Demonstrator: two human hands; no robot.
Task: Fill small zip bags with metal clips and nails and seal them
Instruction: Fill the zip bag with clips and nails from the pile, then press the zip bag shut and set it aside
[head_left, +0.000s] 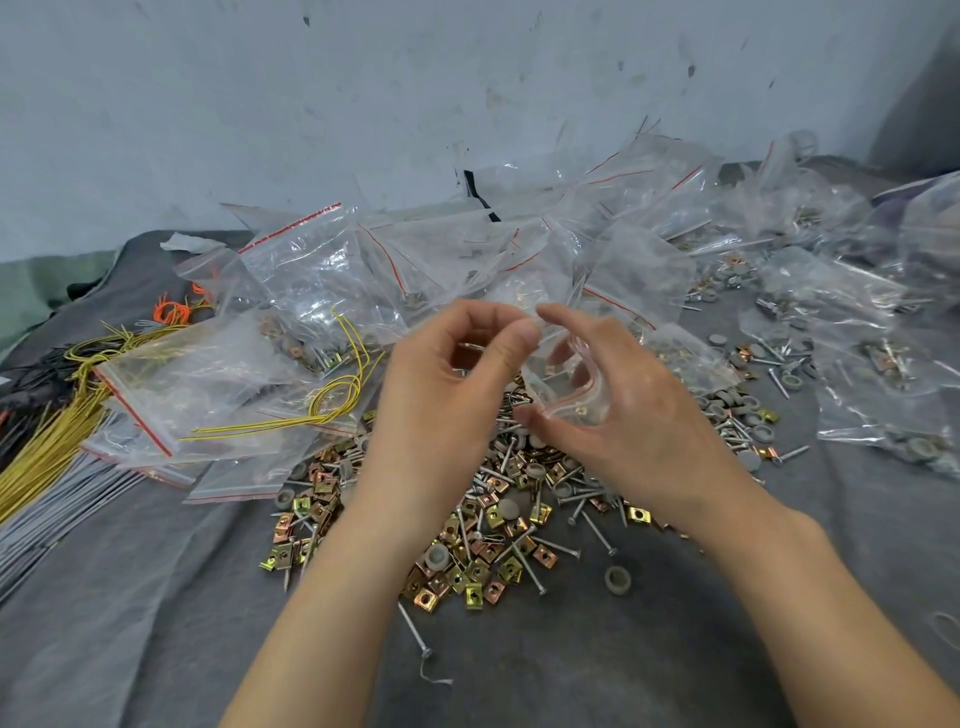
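A small clear zip bag (563, 382) with a red seal line hangs between my two hands above the pile. My left hand (447, 374) pinches its upper edge between thumb and curled fingers. My right hand (618, 400) grips the bag's right side, thumb below and fingers curled over the top, and the bag's mouth looks pulled open. Below them lies a heap of brass-coloured metal clips (467, 571) mixed with silver nails (524, 564) and grey round caps (617, 579) on the dark grey cloth (156, 623).
Many clear zip bags (311, 270), some filled, are piled behind and to the right, against the pale wall. Yellow wires (62, 431), orange ties (174, 312) and grey rods (47, 525) lie at the left. More nails and caps are scattered at the right (748, 410).
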